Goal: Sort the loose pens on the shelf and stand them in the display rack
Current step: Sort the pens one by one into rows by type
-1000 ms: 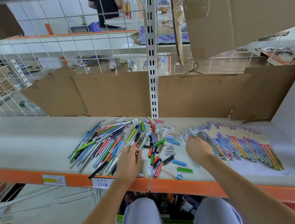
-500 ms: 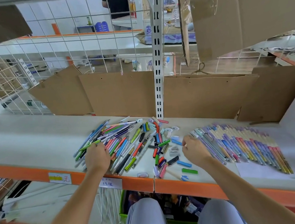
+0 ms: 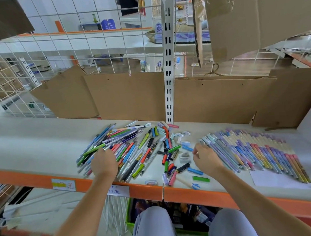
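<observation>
Since 0.5 s ago little has changed: the left hand [image 3: 104, 163] is still palm-down on the near edge of the loose pens [image 3: 127, 150] at the frame's centre-left, on the shelf [image 3: 27, 144]. Its fingers curl into the pile (whether they grasp a pen cannot be told). The right hand [image 3: 205, 157], fingers bent, stays at the left end of the sorted row of pens [image 3: 255, 151] right of centre; its grasp cannot be told either. Scattered caps [image 3: 177, 162] lie between both hands.

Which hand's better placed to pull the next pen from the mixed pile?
Left. The left hand already rests on the mixed pen pile; the right hand sits by the sorted pen row.
</observation>
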